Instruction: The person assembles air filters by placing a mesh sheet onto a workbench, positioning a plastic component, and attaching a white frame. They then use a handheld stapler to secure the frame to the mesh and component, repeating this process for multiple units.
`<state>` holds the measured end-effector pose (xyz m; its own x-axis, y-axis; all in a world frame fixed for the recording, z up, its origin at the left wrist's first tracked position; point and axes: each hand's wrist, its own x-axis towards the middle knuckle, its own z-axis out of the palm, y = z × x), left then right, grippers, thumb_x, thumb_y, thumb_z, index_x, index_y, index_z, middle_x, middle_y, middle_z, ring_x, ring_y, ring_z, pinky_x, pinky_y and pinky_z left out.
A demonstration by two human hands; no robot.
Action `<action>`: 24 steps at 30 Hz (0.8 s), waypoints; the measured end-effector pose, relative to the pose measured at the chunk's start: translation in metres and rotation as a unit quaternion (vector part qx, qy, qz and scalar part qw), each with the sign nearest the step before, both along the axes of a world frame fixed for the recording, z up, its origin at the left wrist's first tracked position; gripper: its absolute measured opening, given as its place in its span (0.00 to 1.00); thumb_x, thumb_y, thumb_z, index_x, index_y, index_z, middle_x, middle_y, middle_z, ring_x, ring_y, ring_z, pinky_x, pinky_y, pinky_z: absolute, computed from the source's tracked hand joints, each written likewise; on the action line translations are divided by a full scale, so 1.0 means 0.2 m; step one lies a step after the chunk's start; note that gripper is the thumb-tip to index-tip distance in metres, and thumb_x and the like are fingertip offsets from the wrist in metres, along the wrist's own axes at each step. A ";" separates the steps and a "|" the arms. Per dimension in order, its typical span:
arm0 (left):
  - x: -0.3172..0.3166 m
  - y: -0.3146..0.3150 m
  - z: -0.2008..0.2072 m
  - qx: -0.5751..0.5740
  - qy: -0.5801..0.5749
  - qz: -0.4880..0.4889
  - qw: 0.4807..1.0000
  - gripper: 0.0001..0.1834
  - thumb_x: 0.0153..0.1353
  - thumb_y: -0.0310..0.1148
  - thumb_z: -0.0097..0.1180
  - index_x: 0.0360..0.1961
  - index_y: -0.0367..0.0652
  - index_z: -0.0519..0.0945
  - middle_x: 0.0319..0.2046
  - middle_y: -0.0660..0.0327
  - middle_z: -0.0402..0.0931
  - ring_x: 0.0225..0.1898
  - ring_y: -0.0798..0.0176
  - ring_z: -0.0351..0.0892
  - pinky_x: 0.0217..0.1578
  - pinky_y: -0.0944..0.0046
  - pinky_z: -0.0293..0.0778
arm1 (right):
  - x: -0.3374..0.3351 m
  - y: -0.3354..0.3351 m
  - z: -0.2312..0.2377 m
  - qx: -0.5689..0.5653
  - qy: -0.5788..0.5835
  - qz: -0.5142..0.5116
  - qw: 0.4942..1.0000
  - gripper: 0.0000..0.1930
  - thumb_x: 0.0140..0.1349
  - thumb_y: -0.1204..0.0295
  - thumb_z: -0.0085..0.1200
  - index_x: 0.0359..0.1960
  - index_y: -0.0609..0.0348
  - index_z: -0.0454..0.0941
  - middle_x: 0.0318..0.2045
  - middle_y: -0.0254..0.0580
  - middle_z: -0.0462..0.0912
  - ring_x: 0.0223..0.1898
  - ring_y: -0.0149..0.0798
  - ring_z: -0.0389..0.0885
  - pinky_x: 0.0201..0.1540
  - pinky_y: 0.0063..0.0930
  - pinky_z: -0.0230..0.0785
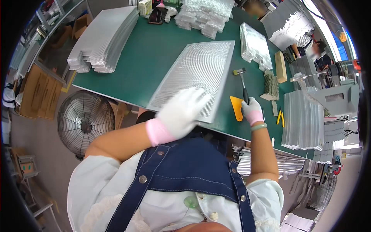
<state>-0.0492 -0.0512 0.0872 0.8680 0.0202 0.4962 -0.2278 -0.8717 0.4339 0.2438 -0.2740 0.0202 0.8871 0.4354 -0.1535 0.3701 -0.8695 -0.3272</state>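
A silver panel with a finely ribbed face and a plain metal edge lies slanted on the green table in front of me. My left hand, in a white glove with a pink cuff, rests over its near part with the fingers stretched out; motion blurs it slightly. To the right, my right hand, gloved the same way, is closed around the black handle of a hammer. The hammer's head points away from me above the tabletop. Just left of that hand lies an orange scraper.
Stacks of ribbed panels stand at the far left, with more silver pieces at the back. On the right are a wooden block, yellow-handled pliers and a pile of metal strips. A floor fan stands left of the table.
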 end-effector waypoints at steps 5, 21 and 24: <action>0.05 -0.06 -0.20 -0.090 0.113 -0.058 0.988 0.36 0.57 0.43 0.63 0.61 0.31 0.67 0.57 0.40 0.67 0.60 0.39 0.66 0.60 0.48 0.65 | -0.15 -0.19 -0.10 0.097 -0.294 0.070 0.948 0.21 0.65 0.63 0.55 0.54 0.65 0.75 0.46 0.58 0.81 0.48 0.56 0.80 0.52 0.45 0.72; 0.05 -0.20 -0.27 -0.674 0.407 -0.066 0.613 0.18 0.71 0.45 0.53 0.44 0.38 0.74 0.26 0.64 0.74 0.24 0.73 0.72 0.25 0.73 0.71 | -0.83 -0.13 0.10 0.709 0.323 -0.067 0.623 0.21 0.70 0.68 0.53 0.60 0.65 0.65 0.51 0.45 0.78 0.48 0.34 0.80 0.50 0.27 0.75; 0.22 -0.35 -0.18 -0.473 0.534 -0.176 0.678 0.27 0.72 0.51 0.48 0.52 0.33 0.75 0.27 0.62 0.77 0.25 0.72 0.74 0.28 0.72 0.74 | -0.73 -0.18 0.01 0.709 0.321 -0.130 0.614 0.23 0.70 0.69 0.53 0.62 0.63 0.62 0.49 0.42 0.78 0.47 0.34 0.80 0.51 0.27 0.74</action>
